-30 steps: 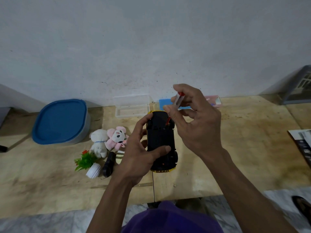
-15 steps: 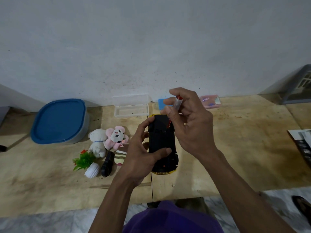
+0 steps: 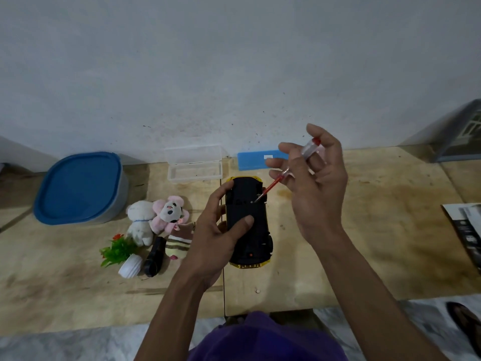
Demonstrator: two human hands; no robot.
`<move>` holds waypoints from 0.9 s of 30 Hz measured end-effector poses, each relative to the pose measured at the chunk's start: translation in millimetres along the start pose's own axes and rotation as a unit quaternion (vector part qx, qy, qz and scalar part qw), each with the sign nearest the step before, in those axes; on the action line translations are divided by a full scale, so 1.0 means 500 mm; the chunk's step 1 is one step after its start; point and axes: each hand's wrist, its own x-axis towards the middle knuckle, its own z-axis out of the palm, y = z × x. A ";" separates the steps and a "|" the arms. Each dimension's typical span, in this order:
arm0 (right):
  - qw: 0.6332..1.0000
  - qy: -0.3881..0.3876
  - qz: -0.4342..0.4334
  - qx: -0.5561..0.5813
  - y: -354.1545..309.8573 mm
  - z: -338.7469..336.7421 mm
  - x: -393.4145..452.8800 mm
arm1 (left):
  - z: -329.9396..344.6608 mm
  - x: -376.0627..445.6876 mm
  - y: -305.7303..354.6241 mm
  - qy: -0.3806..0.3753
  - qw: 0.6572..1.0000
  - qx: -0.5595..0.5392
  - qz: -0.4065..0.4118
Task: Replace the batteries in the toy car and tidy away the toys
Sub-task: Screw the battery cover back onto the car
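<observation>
Black plastic underside of the toy car (image 3: 247, 220) faces up, gripped by the left hand (image 3: 216, 238): thumb laid across the belly, fingers wrapped round the far side. The car sits just above the desk (image 3: 364, 243), near the seam between its two boards.

Right hand (image 3: 316, 183) pinches a small screwdriver (image 3: 286, 173) between thumb and first fingers, the others spread loosely. Clear handle with red cap high in the hand; red shaft slants down and left.

Change: a second ago the right hand was bunched close over the front of the car, the tool nearly upright and mostly hidden. Now the hand is raised and swung out to the right, the shaft is plainly exposed, and its tip rests at a small hole near the front of the underside. Whether it is seated in a screw head is too small to tell.

Judgement: still the unscrewing stage of the battery cover. Cover looks closed; no batteries visible. The tilt suggests re-aiming or regripping between turns. Risk: a slanted tip slipping off the screw.

Outward: left of the car lie two plush toys (image 3: 156, 220), a striped sock-like toy (image 3: 178, 243), a small fake plant (image 3: 119, 251) and a black flashlight (image 3: 155, 256), all untidied. Behind them: blue-lidded tub (image 3: 78, 188), open clear case (image 3: 194, 164), blue box (image 3: 256, 160).
</observation>
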 end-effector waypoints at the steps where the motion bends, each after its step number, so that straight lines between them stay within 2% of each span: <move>1: 0.999 0.018 0.019 0.028 -0.002 -0.010 0.009 | 0.002 0.008 -0.006 0.007 1.000 -0.004 -0.005; 5: 0.994 0.067 0.061 0.065 0.008 -0.059 0.043 | -0.001 0.046 -0.049 0.045 0.998 0.030 -0.015; 11: 0.989 0.091 0.116 0.026 0.076 -0.125 0.074 | -0.006 0.101 -0.138 0.086 0.983 0.158 -0.031; 17: 0.982 0.082 0.172 -0.013 0.138 -0.168 0.091 | 0.003 0.157 -0.227 0.096 0.916 0.384 -0.068; 27: 0.973 0.057 0.212 -0.070 0.172 -0.207 0.134 | 0.053 0.198 -0.280 0.150 0.839 0.509 -0.121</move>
